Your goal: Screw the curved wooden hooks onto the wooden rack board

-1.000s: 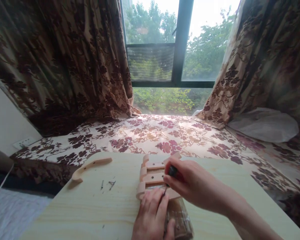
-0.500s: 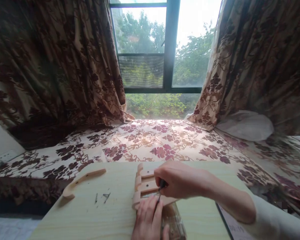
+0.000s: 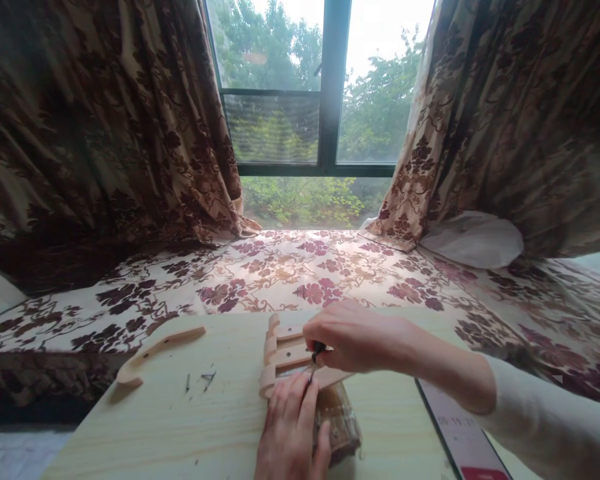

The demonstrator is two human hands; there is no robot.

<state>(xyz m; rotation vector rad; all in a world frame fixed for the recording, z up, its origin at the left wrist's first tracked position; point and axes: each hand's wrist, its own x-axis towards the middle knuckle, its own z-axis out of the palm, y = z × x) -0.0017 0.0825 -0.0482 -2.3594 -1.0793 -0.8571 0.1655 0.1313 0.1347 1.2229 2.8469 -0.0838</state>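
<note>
My right hand (image 3: 350, 337) is closed around the dark handle of a small screwdriver (image 3: 319, 349), whose thin shaft points down at a pale wooden frame (image 3: 294, 355). Slats with dark screw holes run across this frame. My left hand (image 3: 293, 423) lies over its near end, fingers close together and holding it down beside the screwdriver's tip. The tip itself is partly hidden by these fingers. Under the frame's near side sits a brown block in clear wrapping (image 3: 341, 427). Several dark screws (image 3: 207, 380) lie loose to the left, near a curved wooden piece (image 3: 163, 347) with holes.
All this is on a light wooden tabletop (image 3: 180, 433). A phone (image 3: 460, 427) showing a timer lies at the right, partly under my right forearm. Beyond the table is a flower-patterned cloth surface (image 3: 305, 267), with curtains (image 3: 180, 133) and a window behind.
The view has shifted slightly, so everything appears a little higher and further left, and more of the phone shows. Both hands keep their places on the screwdriver and frame.
</note>
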